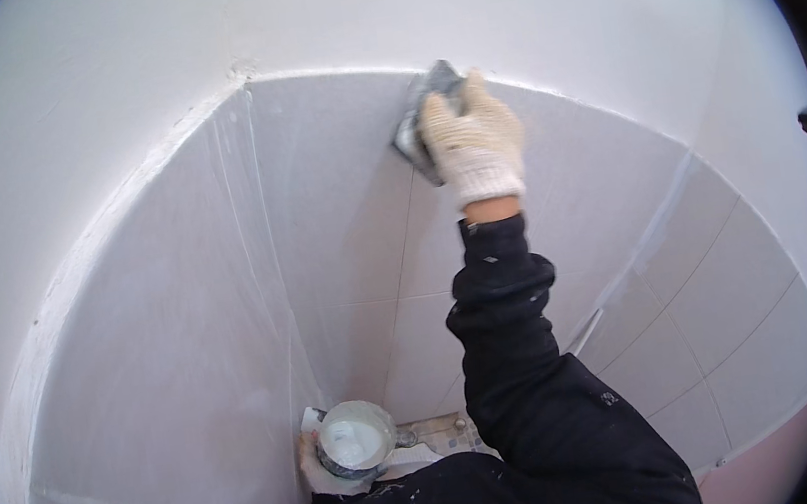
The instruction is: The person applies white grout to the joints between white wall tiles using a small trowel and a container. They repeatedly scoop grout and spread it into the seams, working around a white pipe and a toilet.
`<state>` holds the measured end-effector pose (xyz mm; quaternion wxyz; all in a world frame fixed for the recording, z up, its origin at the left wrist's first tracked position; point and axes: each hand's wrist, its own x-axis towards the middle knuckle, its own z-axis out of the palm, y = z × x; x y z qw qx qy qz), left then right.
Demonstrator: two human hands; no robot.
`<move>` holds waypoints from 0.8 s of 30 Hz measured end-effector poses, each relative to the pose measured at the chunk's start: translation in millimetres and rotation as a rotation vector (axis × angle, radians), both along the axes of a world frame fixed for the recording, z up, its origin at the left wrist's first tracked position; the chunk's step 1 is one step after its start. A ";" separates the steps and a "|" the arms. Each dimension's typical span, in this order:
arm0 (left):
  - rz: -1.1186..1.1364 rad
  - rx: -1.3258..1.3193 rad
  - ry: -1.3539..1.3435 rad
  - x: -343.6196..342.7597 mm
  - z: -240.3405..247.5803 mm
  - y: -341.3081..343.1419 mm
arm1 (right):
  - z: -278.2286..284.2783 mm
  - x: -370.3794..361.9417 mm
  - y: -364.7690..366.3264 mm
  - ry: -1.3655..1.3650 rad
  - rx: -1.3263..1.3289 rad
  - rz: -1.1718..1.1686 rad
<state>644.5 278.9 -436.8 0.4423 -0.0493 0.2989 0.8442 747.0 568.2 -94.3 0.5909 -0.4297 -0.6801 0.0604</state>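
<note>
Grey pad (pixel 414 128) (perhaps a sponge) against tiles (pixel 327 201) in the grip of the right hand (pixel 479 142), pot (pixel 372 418) in the left hand (pixel 318 469).

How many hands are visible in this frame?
2. The right hand is near the top edge of the tiles, on a grey pad; the left hand is lower, by the pot, partly hidden. No others show.

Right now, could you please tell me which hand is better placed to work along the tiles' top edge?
Probably the right hand: it holds the pad near that edge, while the left hand is low down, holding the pot of white paste.
</note>
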 end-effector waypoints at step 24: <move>-0.088 -0.007 -0.016 808.5 -183.6 925.5 | -354.7 850.0 927.9 -0.544 0.494 -0.144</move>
